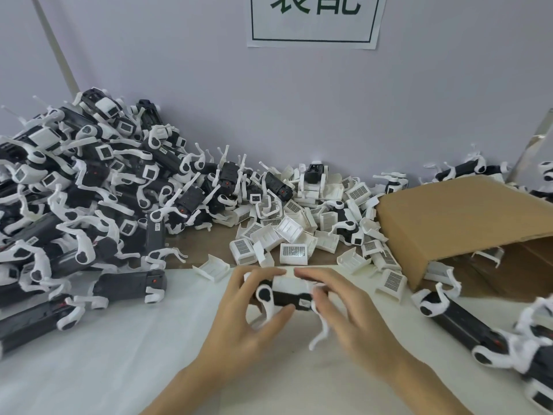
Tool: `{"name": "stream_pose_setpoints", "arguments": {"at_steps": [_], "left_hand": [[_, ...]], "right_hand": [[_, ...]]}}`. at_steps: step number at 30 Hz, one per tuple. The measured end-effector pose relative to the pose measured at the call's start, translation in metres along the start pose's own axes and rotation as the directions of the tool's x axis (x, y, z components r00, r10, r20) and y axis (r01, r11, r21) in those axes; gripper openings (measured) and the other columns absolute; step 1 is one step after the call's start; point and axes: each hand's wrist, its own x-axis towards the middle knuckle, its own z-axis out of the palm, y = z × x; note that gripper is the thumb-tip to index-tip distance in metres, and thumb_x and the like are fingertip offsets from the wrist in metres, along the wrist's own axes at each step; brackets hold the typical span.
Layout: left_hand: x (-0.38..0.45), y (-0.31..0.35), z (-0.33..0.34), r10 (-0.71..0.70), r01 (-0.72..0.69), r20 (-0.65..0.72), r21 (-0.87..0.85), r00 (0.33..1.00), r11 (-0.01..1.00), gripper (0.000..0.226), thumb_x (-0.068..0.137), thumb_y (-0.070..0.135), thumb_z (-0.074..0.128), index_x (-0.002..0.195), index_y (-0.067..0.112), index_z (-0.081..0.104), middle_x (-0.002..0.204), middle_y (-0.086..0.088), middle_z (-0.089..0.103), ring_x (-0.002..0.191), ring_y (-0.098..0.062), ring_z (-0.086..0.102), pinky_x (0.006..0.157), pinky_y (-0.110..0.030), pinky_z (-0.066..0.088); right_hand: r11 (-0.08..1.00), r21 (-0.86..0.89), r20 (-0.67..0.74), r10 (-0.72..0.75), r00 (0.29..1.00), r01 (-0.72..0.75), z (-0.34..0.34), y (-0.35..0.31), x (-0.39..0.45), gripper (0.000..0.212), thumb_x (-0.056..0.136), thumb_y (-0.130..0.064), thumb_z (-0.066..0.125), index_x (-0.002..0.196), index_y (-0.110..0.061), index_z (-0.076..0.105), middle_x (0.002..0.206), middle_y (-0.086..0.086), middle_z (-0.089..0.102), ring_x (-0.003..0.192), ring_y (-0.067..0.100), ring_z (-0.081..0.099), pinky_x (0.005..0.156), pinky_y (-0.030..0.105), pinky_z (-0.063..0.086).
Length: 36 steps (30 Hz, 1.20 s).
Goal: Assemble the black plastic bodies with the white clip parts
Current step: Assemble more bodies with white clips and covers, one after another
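Two hands hold one black body over the tabletop.

A big pile of black and white parts fills the left of the tabletop. A brown box lies tipped on its side at the right. Loose white clips lie in a heap between pile and box, just behind the hands. The left hand grips the left end of the black body, thumb below and fingers on top. The right hand grips the right end, its fingers on a white clip that sits on top of the body. The body lies sideways between the two grips.
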Motion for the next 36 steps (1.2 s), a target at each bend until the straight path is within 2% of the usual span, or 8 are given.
{"name": "stream_pose_setpoints", "arguments": {"at_steps": [3, 12, 17, 24, 27, 30, 33, 36], "left_hand": [[0.001, -0.001, -0.001, -0.121, 0.123, 0.031, -0.079, 0.992, 0.989, 0.044, 0.090, 0.039, 0.075, 0.132, 0.041, 0.065, 0.124, 0.013, 0.055, 0.120, -0.025, 0.061, 0.098, -0.042, 0.055], [0.002, 0.003, -0.004, -0.092, 0.098, 0.079, -0.078, 0.993, 0.992, 0.037, 0.091, 0.042, 0.074, 0.127, 0.038, 0.066, 0.117, 0.007, 0.058, 0.118, -0.026, 0.060, 0.096, -0.033, 0.053], [0.002, 0.006, -0.003, -0.052, 0.056, 0.041, -0.105, 0.998, 0.993, 0.035, 0.092, 0.035, 0.077, 0.126, 0.038, 0.066, 0.124, 0.007, 0.055, 0.127, -0.026, 0.058, 0.104, -0.027, 0.048], [0.000, 0.003, -0.001, 0.057, -0.057, 0.016, -0.024, 0.998, 0.998, 0.035, 0.095, 0.028, 0.077, 0.127, 0.036, 0.067, 0.125, 0.005, 0.055, 0.127, -0.026, 0.057, 0.103, -0.021, 0.044], [0.003, 0.001, -0.001, 0.105, -0.105, 0.018, 0.000, 0.994, 0.994, 0.035, 0.096, 0.021, 0.077, 0.127, 0.034, 0.066, 0.139, 0.004, 0.047, 0.141, -0.027, 0.048, 0.105, -0.016, 0.041], [0.004, -0.001, -0.001, 0.233, -0.235, 0.048, 0.062, 0.971, 0.970, 0.031, 0.100, 0.021, 0.073, 0.128, 0.033, 0.064, 0.160, 0.001, 0.033, 0.153, -0.028, 0.037, 0.109, -0.020, 0.042], [0.003, 0.000, 0.002, 0.258, -0.269, 0.101, 0.119, 0.961, 0.956, 0.030, 0.103, 0.029, 0.069, 0.131, 0.038, 0.062, 0.169, 0.003, 0.024, 0.158, -0.027, 0.030, 0.111, -0.046, 0.049], [0.003, 0.001, 0.003, 0.182, -0.187, 0.044, 0.157, 0.982, 0.970, 0.048, 0.098, 0.040, 0.070, 0.142, 0.043, 0.050, 0.162, 0.007, 0.031, 0.155, -0.023, 0.032, 0.121, -0.041, 0.037]], "right_hand": [[0.946, -0.312, 0.014, -0.089, 0.996, 0.089, 0.010, 0.005, -0.003, 0.050, 0.101, -0.034, 0.066, 0.148, -0.042, 0.050, 0.143, -0.034, 0.052, 0.134, 0.000, 0.048, 0.109, 0.017, 0.039], [0.864, -0.482, -0.122, -0.233, 0.965, 0.148, 0.018, 0.005, -0.003, 0.037, 0.089, -0.027, 0.082, 0.122, -0.026, 0.066, 0.113, -0.021, 0.063, 0.108, 0.007, 0.056, 0.092, 0.013, 0.043], [0.973, -0.191, -0.057, -0.146, 0.988, 0.132, 0.018, 0.005, -0.001, 0.047, 0.095, -0.022, 0.076, 0.135, -0.032, 0.054, 0.133, -0.019, 0.056, 0.127, 0.009, 0.058, 0.099, 0.019, 0.047], [0.858, -0.499, -0.121, -0.211, 0.970, 0.125, 0.022, 0.003, -0.004, 0.054, 0.090, -0.021, 0.081, 0.139, -0.031, 0.063, 0.128, -0.023, 0.065, 0.114, 0.010, 0.059, 0.096, 0.028, 0.051], [0.966, -0.231, -0.038, -0.124, 0.992, 0.112, 0.014, -0.002, -0.003, 0.049, 0.099, -0.027, 0.070, 0.145, -0.033, 0.055, 0.139, -0.021, 0.058, 0.131, 0.007, 0.053, 0.106, 0.023, 0.043], [0.979, 0.175, 0.083, 0.094, 0.992, -0.108, 0.002, -0.008, 0.000, 0.041, 0.104, -0.040, 0.054, 0.145, -0.035, 0.054, 0.131, -0.021, 0.063, 0.128, 0.002, 0.056, 0.103, 0.016, 0.041], [0.993, 0.032, 0.065, 0.111, 0.992, -0.113, -0.003, -0.003, 0.001, 0.024, 0.107, -0.027, 0.054, 0.126, -0.021, 0.067, 0.113, -0.005, 0.068, 0.112, 0.009, 0.063, 0.100, 0.028, 0.046], [0.978, 0.118, 0.032, 0.169, 0.985, -0.172, -0.002, -0.002, 0.002, 0.014, 0.101, -0.021, 0.064, 0.114, -0.017, 0.062, 0.096, -0.008, 0.068, 0.088, 0.003, 0.067, 0.083, 0.020, 0.052]]}}
